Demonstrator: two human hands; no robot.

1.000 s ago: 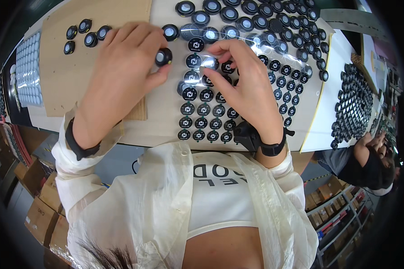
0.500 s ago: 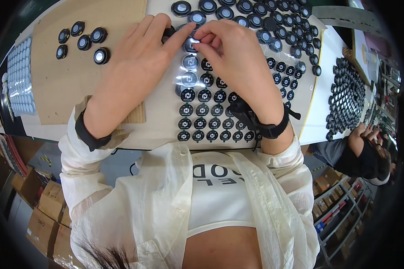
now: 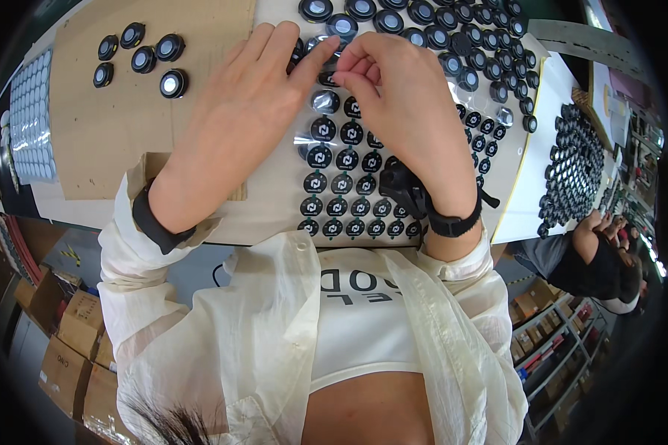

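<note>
A clear plastic sheet of round black stickers (image 3: 319, 156) with white marks lies on the table before me. At its far left edge, my left hand (image 3: 256, 93) curls its fingers round a black round part (image 3: 296, 56), mostly hidden under them, with the thumb reaching across to the right. Close beside that thumb, my right hand (image 3: 404, 93) has thumb and forefinger pinched together over the sheet's far end. What lies between these fingertips is too small to make out. A dark disc (image 3: 328, 78) shows just left of them.
Many black round parts with pale centres (image 3: 436, 37) stand beyond my hands and to the right. Several more sit on a cardboard sheet (image 3: 126, 133) at the left, next to a clear-wrapped tray of pale discs (image 3: 33, 126). Another cluster (image 3: 571, 163) covers a surface at right, near other people.
The view has shifted slightly, so the table and parts appear moved a little right. Both hands stay close together at the sheet's far end, the right still pinching.
</note>
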